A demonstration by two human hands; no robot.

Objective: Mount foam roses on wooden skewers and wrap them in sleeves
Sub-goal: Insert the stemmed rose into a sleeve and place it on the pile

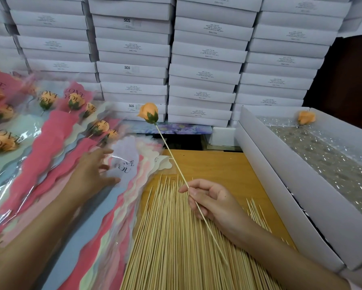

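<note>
Right now the right hand (209, 201) pinches a single wooden skewer (171, 158) between thumb and forefinger, with the other fingers curled beneath it. The stick slants up and away to the far left. An orange foam rose (148, 113) with a green calyx sits on its far tip, held in the air in front of the stacked white boxes (205, 70) that fill the far side. The left hand (92, 170) reaches out to the left with its fingers spread over the top of a fanned stack of empty sleeves (125, 164). The top one is pale and printed "LOVE YOU". The hand is blurred, so I cannot tell how firmly it presses. Below the right hand a thick pile of loose skewers (167, 237) lies on the wooden table (213, 164), points aimed far, just beside the sleeves. Further left, finished wrapped roses (75, 101) lie overlapping in pink and pale sleeves. At the right stands a long white tray box (266, 164) lined with clear moulded plastic (322, 155). One more orange rose (306, 117) rests in its far corner.
</note>
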